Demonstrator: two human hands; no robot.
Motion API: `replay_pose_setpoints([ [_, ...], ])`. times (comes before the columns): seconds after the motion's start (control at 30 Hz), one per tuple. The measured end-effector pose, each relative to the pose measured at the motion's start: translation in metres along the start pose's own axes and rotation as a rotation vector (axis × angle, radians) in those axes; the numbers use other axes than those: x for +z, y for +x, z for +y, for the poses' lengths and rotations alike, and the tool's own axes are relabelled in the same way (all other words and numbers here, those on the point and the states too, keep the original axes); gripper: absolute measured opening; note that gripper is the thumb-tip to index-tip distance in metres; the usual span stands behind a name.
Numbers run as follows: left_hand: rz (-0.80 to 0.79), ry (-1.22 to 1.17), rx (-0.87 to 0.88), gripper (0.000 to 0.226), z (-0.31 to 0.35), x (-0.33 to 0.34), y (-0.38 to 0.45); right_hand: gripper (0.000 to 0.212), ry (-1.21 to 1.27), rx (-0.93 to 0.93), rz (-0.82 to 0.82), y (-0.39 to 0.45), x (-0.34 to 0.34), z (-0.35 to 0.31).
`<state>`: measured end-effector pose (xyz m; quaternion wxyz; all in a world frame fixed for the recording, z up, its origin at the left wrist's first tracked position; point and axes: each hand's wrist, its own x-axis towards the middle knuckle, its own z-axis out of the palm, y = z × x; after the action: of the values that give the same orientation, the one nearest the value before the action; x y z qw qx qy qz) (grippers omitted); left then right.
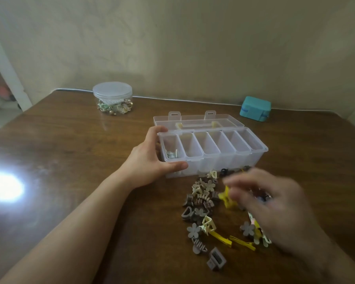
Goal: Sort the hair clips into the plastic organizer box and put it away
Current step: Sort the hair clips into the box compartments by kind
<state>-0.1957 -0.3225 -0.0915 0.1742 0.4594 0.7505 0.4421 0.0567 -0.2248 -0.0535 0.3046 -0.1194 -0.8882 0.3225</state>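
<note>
A clear plastic organizer box (pixel 254 158) stands open on the table, its lid (pixel 197 119) lying flat behind it. The leftmost compartment holds a few small pale clips (pixel 172 154); the other compartments look empty. My left hand (pixel 150 158) grips the box's left end, thumb along the front wall and fingers over the back corner. In front of the box lies a pile of hair clips (pixel 203 199) in grey, brown, cream and yellow. My right hand (pixel 268 206) hovers blurred over the pile's right side, fingers bent, beside a yellow star clip (pixel 226 198). Whether it holds anything is unclear.
A round clear jar (pixel 112 98) with a lid, holding small trinkets, stands at the table's back left. A teal box (pixel 255 108) sits at the back right by the wall. A bright light glare (pixel 4 187) lies on the brown wooden table (pixel 80 140) at the left.
</note>
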Motion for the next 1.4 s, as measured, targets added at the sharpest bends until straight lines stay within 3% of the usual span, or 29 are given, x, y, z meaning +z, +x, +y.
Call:
replay_pose_setpoints([
  [0.13, 0.029, 0.011, 0.011, 0.095, -0.004, 0.001, 0.001, 0.008, 0.008, 0.05, 0.068, 0.079, 0.038, -0.006],
  [0.3, 0.027, 0.008, 0.019, 0.095, -0.008, 0.001, 0.002, 0.008, -0.191, 0.096, -0.109, 0.129, 0.074, 0.01],
  [0.37, 0.031, 0.011, 0.02, 0.095, -0.009, 0.001, 0.003, 0.011, -0.226, 0.059, -0.05, 0.129, 0.069, 0.009],
  [0.5, 0.033, 0.012, 0.02, 0.096, -0.009, 0.001, 0.004, 0.007, -0.304, -0.022, 0.052, 0.103, 0.03, -0.002],
  [0.67, 0.017, 0.011, 0.012, 0.1, -0.006, 0.001, 0.003, 0.019, -0.456, -0.057, -0.228, 0.011, -0.012, -0.003],
  [0.8, 0.007, 0.016, -0.004, 0.096, -0.006, 0.001, 0.003, 0.029, -0.58, -0.137, -0.256, -0.04, -0.012, 0.014],
  [1.0, 0.009, 0.011, -0.002, 0.094, -0.004, 0.001, 0.001, 0.008, -0.545, -0.283, -0.154, -0.049, 0.001, 0.025],
  [1.23, 0.008, -0.007, 0.003, 0.098, -0.006, 0.001, 0.003, 0.006, -0.121, -0.013, -0.03, 0.027, 0.011, -0.002],
  [1.4, 0.03, 0.006, 0.018, 0.095, -0.008, 0.001, 0.003, 0.012, -0.045, 0.085, 0.044, 0.116, 0.054, -0.007],
])
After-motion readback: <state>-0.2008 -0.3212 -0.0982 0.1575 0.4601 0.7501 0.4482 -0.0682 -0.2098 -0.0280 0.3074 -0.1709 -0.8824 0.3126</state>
